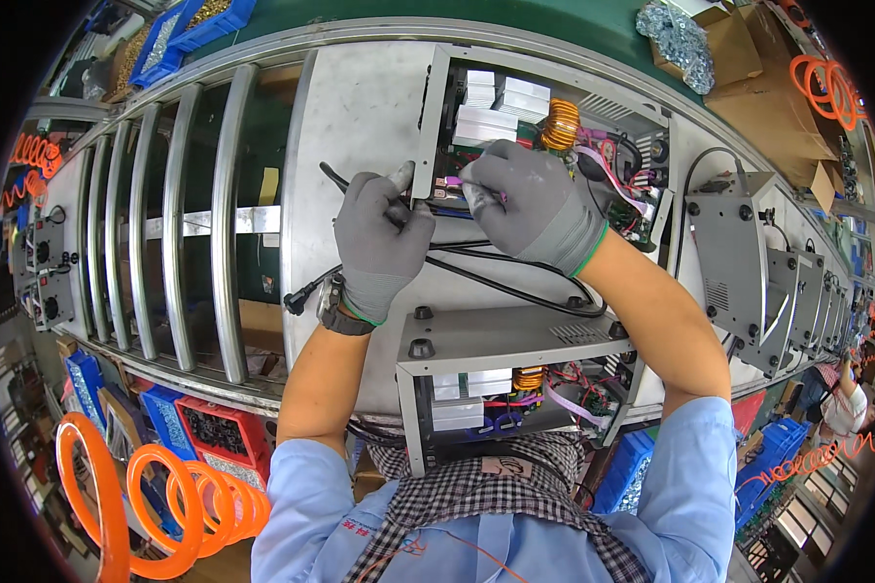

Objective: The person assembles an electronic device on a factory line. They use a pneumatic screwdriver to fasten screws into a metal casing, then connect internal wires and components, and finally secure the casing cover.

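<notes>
Left hand pinching metal panel edge of far open chassis. Right hand closed on small pink-tipped part, just right of panel. Black cable runs near wrists.

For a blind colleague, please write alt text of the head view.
Two grey-gloved hands, left hand and right hand, work at the edge of an open metal chassis with a copper coil, above a black cable. A second chassis lies nearer.
</notes>
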`<state>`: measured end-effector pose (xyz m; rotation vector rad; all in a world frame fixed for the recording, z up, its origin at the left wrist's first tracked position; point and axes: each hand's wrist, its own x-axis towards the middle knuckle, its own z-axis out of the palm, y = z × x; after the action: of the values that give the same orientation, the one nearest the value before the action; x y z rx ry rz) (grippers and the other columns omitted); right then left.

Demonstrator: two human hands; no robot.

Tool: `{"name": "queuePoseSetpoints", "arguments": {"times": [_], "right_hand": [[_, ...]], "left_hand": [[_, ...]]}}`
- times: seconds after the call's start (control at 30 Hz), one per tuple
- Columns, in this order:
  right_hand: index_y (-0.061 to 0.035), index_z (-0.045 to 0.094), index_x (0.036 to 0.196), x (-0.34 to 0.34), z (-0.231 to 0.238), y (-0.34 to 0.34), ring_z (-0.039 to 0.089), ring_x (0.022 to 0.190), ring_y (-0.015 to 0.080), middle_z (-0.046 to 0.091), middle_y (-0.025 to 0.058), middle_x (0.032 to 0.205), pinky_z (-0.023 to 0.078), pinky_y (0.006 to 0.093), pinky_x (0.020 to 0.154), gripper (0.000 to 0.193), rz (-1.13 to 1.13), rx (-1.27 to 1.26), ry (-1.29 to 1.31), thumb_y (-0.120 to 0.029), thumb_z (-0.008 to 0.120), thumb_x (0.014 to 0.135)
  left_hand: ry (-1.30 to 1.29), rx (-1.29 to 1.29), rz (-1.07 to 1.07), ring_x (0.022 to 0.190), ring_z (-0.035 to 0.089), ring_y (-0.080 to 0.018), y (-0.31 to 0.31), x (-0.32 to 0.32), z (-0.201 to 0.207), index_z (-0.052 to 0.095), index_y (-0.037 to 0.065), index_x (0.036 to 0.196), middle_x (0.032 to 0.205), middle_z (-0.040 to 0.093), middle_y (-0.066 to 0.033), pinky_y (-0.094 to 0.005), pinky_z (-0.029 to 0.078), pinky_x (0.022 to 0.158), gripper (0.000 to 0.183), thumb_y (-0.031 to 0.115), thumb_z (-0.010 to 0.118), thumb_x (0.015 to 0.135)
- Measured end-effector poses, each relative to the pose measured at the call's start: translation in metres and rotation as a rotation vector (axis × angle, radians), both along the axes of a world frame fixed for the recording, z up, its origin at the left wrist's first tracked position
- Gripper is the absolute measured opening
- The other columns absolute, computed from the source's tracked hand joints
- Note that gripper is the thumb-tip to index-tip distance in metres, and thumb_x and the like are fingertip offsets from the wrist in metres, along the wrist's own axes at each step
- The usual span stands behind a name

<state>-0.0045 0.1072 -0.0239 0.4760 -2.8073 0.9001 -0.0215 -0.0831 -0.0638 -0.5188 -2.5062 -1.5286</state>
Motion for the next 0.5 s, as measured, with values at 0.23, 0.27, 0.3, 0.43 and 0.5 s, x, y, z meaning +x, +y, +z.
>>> {"name": "queuePoseSetpoints", "arguments": {"times": [0.23, 0.27, 0.3, 0.43, 0.5], "right_hand": [[-0.0069, 0.063, 0.084, 0.001, -0.009, 0.0, 0.061, 0.061, 0.0324, 0.06, 0.0136, 0.081, 0.051, 0.0405, 0.055, 0.01, 0.034, -0.001, 0.098, -0.01, 0.062, 0.074], [-0.0061, 0.063, 0.085, 0.001, -0.011, -0.002, 0.061, 0.062, 0.033, 0.061, 0.014, 0.082, 0.051, 0.0406, 0.055, 0.012, 0.049, 0.0, 0.111, -0.008, 0.063, 0.073], [-0.0054, 0.063, 0.085, 0.001, -0.012, -0.004, 0.061, 0.063, 0.0336, 0.061, 0.0144, 0.083, 0.05, 0.0407, 0.056, 0.014, 0.064, 0.001, 0.124, -0.006, 0.064, 0.071], [-0.0053, 0.06, 0.092, -0.005, -0.008, -0.006, 0.062, 0.069, 0.034, 0.06, 0.0151, 0.088, 0.052, 0.043, 0.061, 0.013, 0.055, 0.06, 0.016, -0.012, 0.058, 0.081], [-0.004, 0.061, 0.101, 0.005, -0.007, 0.007, 0.064, 0.074, 0.0328, 0.063, 0.0159, 0.093, 0.053, 0.0411, 0.065, 0.017, -0.027, -0.152, 0.015, -0.005, 0.059, 0.084]], "left_hand": [[0.002, -0.015, 0.0, 0.057, 0.052, -0.0176, 0.001, 0.003, -0.002, 0.064, -0.001, 0.102, 0.078, 0.051, -0.0092, -0.0283, 0.045, 0.053, 0.034, 0.002, 0.067, 0.068], [0.013, -0.009, -0.008, 0.057, 0.052, -0.0182, 0.001, 0.003, -0.004, 0.064, -0.001, 0.102, 0.078, 0.051, -0.0095, -0.0283, 0.045, 0.052, 0.034, 0.002, 0.067, 0.068], [0.077, -0.027, -0.01, 0.057, 0.052, -0.0188, 0.0, 0.002, -0.007, 0.063, 0.0, 0.101, 0.078, 0.051, -0.0098, -0.0288, 0.045, 0.052, 0.033, 0.001, 0.067, 0.068], [0.082, -0.041, -0.02, 0.057, 0.054, -0.0203, -0.001, 0.004, -0.001, 0.061, 0.0, 0.098, 0.078, 0.051, -0.0113, -0.0308, 0.045, 0.052, 0.027, 0.001, 0.067, 0.071], [0.001, -0.014, -0.021, 0.057, 0.054, -0.0205, -0.002, 0.003, 0.001, 0.061, 0.0, 0.098, 0.078, 0.052, -0.0115, -0.031, 0.046, 0.053, 0.026, 0.001, 0.067, 0.072]]}}
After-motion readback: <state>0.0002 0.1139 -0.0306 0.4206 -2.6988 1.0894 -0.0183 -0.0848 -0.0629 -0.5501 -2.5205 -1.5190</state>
